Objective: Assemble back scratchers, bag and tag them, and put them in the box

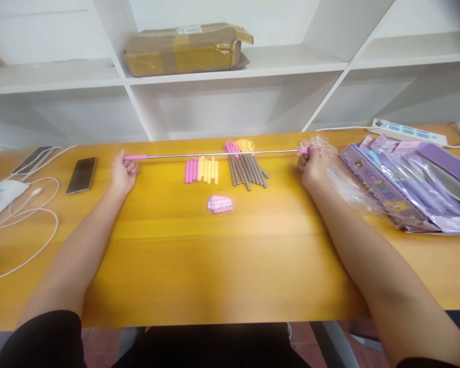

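Telescopic back scratcher (pixel 214 154) spans the upper centre of the frame

And there it is, a slim metal shaft (pixel 176 155) running almost level from hand to hand! The left hand (pixel 124 174), left of centre, is closed on the pink handle (pixel 136 157); over to the right of centre, the right hand (pixel 313 164) has its fingers clamped at the pink claw head (pixel 303 150). Under the shaft, tidy rows — pink tubes (pixel 191 171) next to yellow tubes (pixel 208 171) — and just to their right a fan of shorter back scratchers (pixel 249 167), metal stems pointing down the frame. Near the centre, a small stack of pink-and-lilac cards (pixel 221 204) lies on the wooden table (pixel 214 276). Right side now: crinkled clear plastic (pixel 345 181) just by the right hand, beside a purple illustrated box (pixel 387 186). Left side, a smartphone (pixel 82 175); up top, a taped cardboard box (pixel 184 53) on the shelf (pixel 291 57)
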{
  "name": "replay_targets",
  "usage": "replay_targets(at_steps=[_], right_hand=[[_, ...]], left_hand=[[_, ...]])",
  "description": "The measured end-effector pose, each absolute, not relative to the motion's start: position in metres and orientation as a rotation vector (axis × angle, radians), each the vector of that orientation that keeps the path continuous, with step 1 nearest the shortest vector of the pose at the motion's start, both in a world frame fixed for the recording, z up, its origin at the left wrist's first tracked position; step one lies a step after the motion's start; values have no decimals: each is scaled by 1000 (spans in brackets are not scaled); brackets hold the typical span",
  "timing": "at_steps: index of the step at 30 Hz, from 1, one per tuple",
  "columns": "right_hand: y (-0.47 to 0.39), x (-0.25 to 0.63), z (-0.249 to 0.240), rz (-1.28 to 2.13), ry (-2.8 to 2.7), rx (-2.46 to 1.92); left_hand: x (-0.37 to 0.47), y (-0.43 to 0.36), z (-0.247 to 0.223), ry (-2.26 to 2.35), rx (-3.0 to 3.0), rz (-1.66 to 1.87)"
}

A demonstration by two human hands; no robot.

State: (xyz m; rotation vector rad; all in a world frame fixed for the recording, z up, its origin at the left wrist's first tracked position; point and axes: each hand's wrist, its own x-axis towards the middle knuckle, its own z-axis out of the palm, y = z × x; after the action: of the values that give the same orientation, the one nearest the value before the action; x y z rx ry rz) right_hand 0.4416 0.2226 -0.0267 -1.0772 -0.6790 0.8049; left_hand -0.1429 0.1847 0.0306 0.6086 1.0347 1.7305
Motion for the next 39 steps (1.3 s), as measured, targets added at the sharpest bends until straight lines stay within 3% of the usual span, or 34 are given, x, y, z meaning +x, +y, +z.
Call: replay_targets(at_steps=[11,15,21,39], right_hand=[[216,422,-4,806,-486,-1099],[168,338,8,789,-553,-1001],[66,214,-6,1263,-974,-843],[72,227,-8,1338,-1246,-803]], left_hand=[[-115,179,47,1110,648,1801],[-34,140,35,1041,747,1816],[42,63,-5,996,960,1506],[22,86,-8,899,1080,1142]])
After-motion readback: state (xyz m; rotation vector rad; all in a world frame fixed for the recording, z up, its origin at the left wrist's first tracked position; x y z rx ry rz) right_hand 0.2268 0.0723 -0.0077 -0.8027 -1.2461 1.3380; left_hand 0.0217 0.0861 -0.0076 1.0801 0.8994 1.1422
